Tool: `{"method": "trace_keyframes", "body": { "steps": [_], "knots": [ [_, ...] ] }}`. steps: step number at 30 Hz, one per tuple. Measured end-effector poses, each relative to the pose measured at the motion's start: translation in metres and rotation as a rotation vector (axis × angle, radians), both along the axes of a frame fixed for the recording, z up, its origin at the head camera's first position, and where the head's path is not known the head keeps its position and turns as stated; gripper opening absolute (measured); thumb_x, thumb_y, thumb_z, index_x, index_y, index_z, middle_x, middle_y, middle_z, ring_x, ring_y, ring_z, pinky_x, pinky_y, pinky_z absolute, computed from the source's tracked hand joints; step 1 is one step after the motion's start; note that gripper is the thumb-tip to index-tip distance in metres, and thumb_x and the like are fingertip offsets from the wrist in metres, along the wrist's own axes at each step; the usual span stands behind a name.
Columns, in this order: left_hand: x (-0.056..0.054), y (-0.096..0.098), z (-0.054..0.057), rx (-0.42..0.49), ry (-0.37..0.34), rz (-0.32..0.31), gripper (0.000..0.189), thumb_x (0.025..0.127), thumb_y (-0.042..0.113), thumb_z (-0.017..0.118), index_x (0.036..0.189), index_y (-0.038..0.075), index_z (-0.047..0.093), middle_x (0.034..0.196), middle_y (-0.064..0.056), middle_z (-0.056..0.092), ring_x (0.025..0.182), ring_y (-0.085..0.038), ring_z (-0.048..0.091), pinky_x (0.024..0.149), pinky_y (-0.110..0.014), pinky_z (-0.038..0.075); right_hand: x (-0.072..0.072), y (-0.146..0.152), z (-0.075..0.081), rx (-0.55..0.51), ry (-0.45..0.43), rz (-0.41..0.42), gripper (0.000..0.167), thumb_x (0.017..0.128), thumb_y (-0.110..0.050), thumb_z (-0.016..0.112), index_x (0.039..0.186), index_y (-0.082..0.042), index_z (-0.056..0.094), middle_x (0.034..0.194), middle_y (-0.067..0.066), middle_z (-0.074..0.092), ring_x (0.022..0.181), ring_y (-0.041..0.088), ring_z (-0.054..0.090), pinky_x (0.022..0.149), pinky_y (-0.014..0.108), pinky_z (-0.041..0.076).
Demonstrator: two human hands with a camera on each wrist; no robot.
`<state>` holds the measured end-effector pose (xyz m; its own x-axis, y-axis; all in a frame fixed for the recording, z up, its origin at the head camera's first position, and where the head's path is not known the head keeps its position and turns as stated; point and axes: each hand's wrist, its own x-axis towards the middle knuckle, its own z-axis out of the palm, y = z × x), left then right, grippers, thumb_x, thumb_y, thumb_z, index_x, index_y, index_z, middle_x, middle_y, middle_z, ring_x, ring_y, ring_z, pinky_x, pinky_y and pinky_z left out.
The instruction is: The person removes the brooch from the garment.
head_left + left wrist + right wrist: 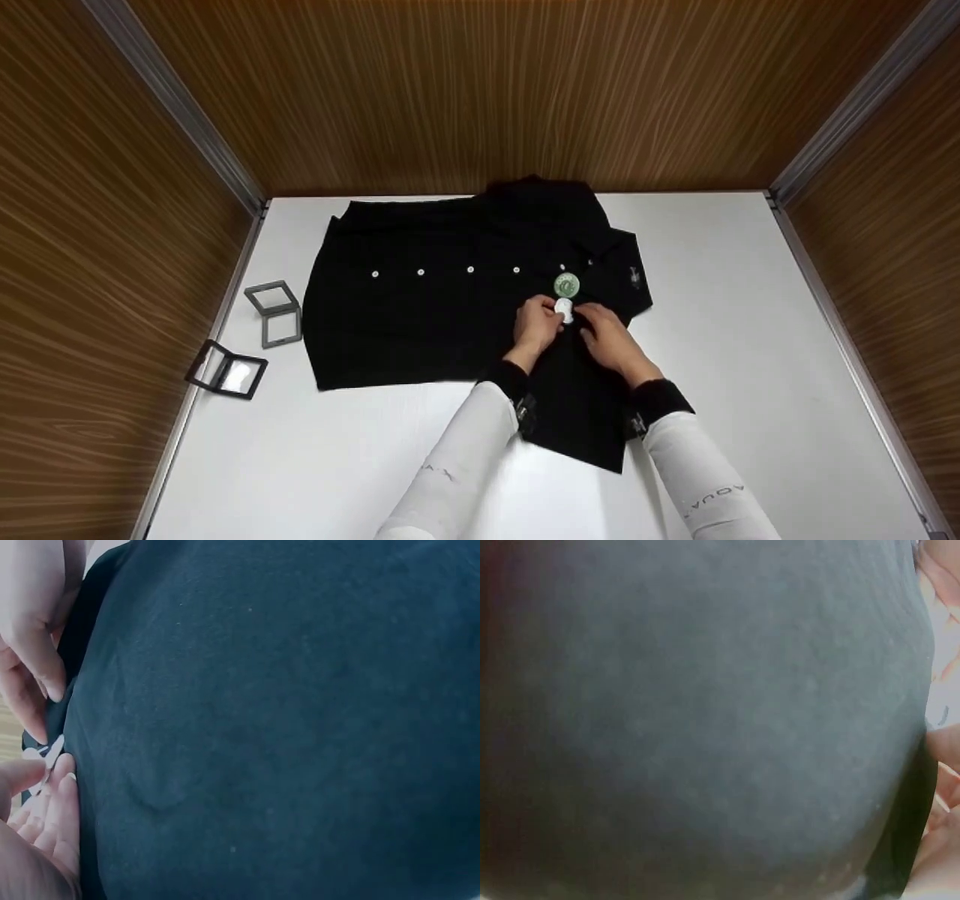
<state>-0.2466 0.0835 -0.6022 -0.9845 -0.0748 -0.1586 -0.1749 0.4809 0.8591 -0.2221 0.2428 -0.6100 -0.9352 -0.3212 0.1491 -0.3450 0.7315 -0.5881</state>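
Observation:
A black button-up shirt [405, 322] lies spread sideways, its collar [636, 274] to the right and a sleeve toward the person. On its chest, below the row of white buttons, is a round green badge [566, 285]. Just under that, a small white round badge [564, 310] is pinched between thumb and fingers of my left hand [537, 322]. Seen from the left wrist, the white badge [52, 754] shows nearly edge-on against the cloth. From the other side, my right hand [611, 341] reaches in, index fingertip right at the badge's edge, thumb apart from it over the shirt.
Two open square frame cases are at the left: a grey one [281, 337] beside the shirt hem and a black one [240, 394] near the table edge. The white table [750, 322] is bordered by wood-grain panels [480, 97] at the back and sides.

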Motion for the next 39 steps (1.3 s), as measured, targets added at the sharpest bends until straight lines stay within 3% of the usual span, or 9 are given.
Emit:
{"method": "trace_keyframes", "body": {
  "steps": [5,9,12,19,24,30,35,39],
  "knots": [
    [0.000,0.004,0.000,0.028,0.114,-0.012,0.022,0.083,0.003,0.073,0.104,0.004,0.070,0.070,0.003,0.070,0.058,-0.005,0.064,0.064,-0.020,0.051,0.004,0.002,0.002,0.124,0.047,-0.059,0.042,0.091,-0.009,0.066,0.130,0.005,0.058,0.135,0.024,0.052,0.126,0.042,0.046,0.105,0.055,0.037],
    [0.000,0.006,0.000,-0.003,0.145,-0.015,0.021,0.082,0.003,0.073,0.103,0.007,0.073,0.071,0.004,0.070,0.059,-0.004,0.064,0.064,-0.020,0.051,0.005,0.004,0.002,0.160,0.065,-0.067,0.045,0.091,-0.013,0.068,0.132,0.001,0.058,0.136,0.025,0.051,0.125,0.043,0.046,0.103,0.057,0.038],
    [0.000,0.008,0.003,-0.042,0.139,-0.019,0.019,0.082,0.004,0.073,0.101,0.009,0.075,0.073,0.004,0.071,0.061,-0.005,0.065,0.063,-0.020,0.051,0.005,0.006,0.002,0.148,0.062,-0.057,0.046,0.091,-0.014,0.069,0.133,0.001,0.058,0.137,0.025,0.051,0.126,0.043,0.046,0.103,0.056,0.037],
    [-0.005,0.012,0.015,-0.234,0.112,-0.047,0.017,0.083,0.015,0.074,0.099,0.020,0.079,0.080,0.009,0.072,0.075,-0.007,0.066,0.068,-0.027,0.053,0.003,0.010,-0.001,0.108,0.061,-0.040,0.048,0.090,-0.014,0.070,0.134,0.001,0.057,0.138,0.023,0.051,0.126,0.041,0.047,0.104,0.053,0.038],
    [-0.005,0.014,0.021,-0.298,0.091,-0.068,0.016,0.082,0.017,0.075,0.096,0.023,0.079,0.083,0.009,0.072,0.076,-0.011,0.067,0.067,-0.032,0.053,0.003,0.011,-0.004,0.097,0.055,-0.039,0.049,0.090,-0.013,0.070,0.135,0.001,0.056,0.138,0.023,0.050,0.128,0.040,0.046,0.105,0.053,0.037],
    [-0.003,0.010,0.024,-0.316,0.057,-0.072,0.019,0.080,0.018,0.076,0.098,0.023,0.079,0.096,0.005,0.074,0.085,-0.017,0.069,0.071,-0.035,0.053,0.002,0.012,-0.004,0.112,0.024,-0.035,0.052,0.090,-0.015,0.070,0.137,0.003,0.054,0.141,0.024,0.047,0.130,0.041,0.043,0.107,0.053,0.035],
    [-0.003,0.003,0.022,-0.281,-0.003,-0.052,0.020,0.081,0.018,0.076,0.101,0.020,0.078,0.102,0.004,0.073,0.090,-0.018,0.068,0.076,-0.033,0.054,0.001,0.016,-0.002,0.132,-0.024,-0.043,0.061,0.089,-0.024,0.073,0.139,0.003,0.050,0.145,0.025,0.043,0.133,0.042,0.039,0.109,0.053,0.032],
    [-0.002,-0.003,0.018,-0.241,-0.010,-0.045,0.020,0.082,0.017,0.074,0.102,0.020,0.077,0.101,0.004,0.073,0.090,-0.017,0.068,0.078,-0.033,0.053,-0.001,0.021,0.000,0.149,-0.049,-0.067,0.069,0.086,-0.031,0.076,0.141,0.002,0.049,0.147,0.025,0.040,0.133,0.044,0.039,0.110,0.053,0.031]
  ]
}}
